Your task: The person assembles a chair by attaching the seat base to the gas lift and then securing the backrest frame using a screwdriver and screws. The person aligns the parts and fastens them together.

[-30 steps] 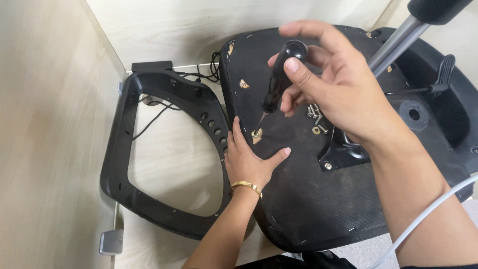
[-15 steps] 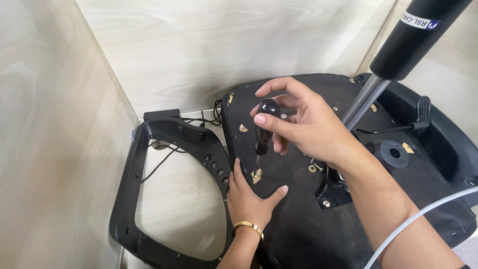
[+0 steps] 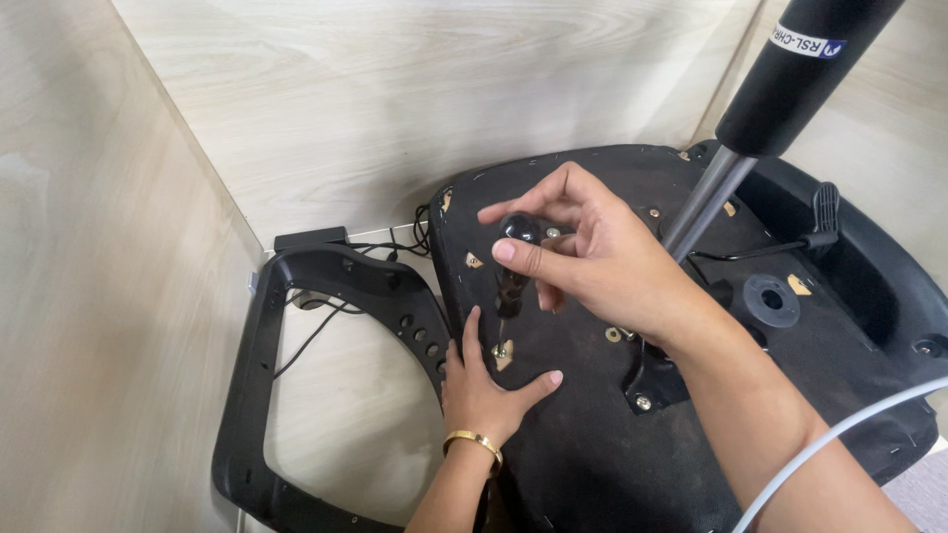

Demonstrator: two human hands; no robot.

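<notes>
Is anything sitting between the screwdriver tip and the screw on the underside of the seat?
Nothing visible does. The right hand holds the screwdriver upright, its tip down at the screw. The left hand lies flat on the seat underside, finger and thumb beside the screw, not over it.

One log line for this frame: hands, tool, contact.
right hand: grips screwdriver, upright, tip on screw | left hand: flat on chair seat underside, beside screw | armrest: left of seat

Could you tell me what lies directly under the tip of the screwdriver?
The screwdriver, gripped by the right hand, points down at a small screw in the upturned seat base. The left hand rests flat beside it. The tip's seating is too small to tell.
</notes>
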